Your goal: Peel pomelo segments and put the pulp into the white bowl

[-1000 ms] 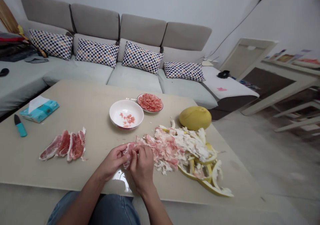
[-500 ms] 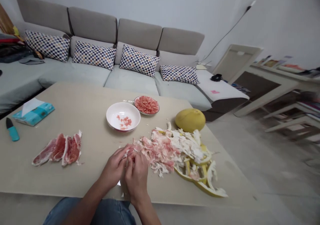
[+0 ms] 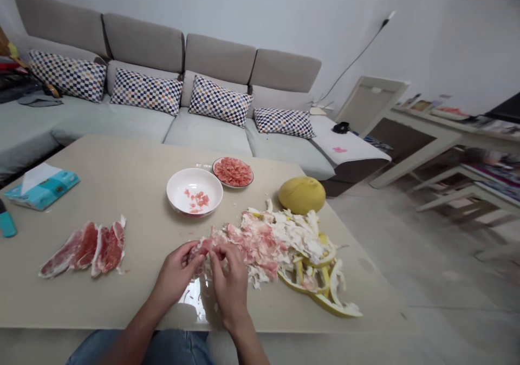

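Observation:
My left hand (image 3: 175, 274) and my right hand (image 3: 229, 281) meet near the table's front edge, both pinched on a pink pomelo segment (image 3: 202, 247) held between their fingertips. Just right of them lies a heap of pink and white pomelo membrane scraps (image 3: 276, 239) over curved yellow peel strips (image 3: 325, 294). Further back stands a white bowl (image 3: 195, 191) with a few pink flesh pieces, and behind it a smaller bowl (image 3: 233, 171) full of pink flesh. Several unpeeled pomelo segments (image 3: 85, 247) lie in a row at the left.
A whole yellow pomelo (image 3: 301, 195) rests near the beige table's (image 3: 122, 170) right edge. A teal tissue pack (image 3: 39, 186) and a teal-handled knife (image 3: 5, 224) lie at the far left. A grey sofa with checked cushions (image 3: 147, 91) runs behind the table.
The view has swung right, so everything on the table shifts left in frame. My hands stay together on the segment, the fingers working at it slightly.

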`<state>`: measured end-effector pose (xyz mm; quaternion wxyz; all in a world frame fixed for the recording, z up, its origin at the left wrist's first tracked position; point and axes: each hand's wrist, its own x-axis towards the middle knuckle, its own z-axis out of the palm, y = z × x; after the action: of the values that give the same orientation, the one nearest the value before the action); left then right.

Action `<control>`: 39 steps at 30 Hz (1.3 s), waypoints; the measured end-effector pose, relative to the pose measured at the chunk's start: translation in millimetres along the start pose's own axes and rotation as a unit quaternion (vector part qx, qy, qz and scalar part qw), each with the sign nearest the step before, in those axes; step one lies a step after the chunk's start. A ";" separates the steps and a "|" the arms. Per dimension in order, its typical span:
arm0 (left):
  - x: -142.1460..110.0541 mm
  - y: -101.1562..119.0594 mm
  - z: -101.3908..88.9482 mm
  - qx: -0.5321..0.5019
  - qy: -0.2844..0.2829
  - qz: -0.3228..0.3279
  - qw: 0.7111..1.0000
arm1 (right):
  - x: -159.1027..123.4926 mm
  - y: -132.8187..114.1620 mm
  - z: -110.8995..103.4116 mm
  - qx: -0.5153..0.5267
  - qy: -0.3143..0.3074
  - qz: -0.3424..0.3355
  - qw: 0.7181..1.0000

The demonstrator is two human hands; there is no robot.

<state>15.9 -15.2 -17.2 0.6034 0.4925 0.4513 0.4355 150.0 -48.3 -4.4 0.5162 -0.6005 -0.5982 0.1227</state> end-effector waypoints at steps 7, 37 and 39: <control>-0.8 1.7 0.3 -0.010 -0.014 0.004 1.000 | -2.6 1.4 0.8 -0.027 -0.006 -0.038 0.999; -0.1 21.4 -11.3 -0.225 -0.018 -0.090 0.970 | 2.1 11.8 -18.3 -0.015 -0.052 -0.043 0.998; -0.1 23.1 -10.3 -0.225 -0.027 -0.093 0.970 | 5.3 4.5 -14.9 -0.013 -0.060 -0.059 0.996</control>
<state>4.1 -10.0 4.5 0.7487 0.3118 0.3692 0.4538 165.4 -49.8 1.1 0.4776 -0.5628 -0.6639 0.1199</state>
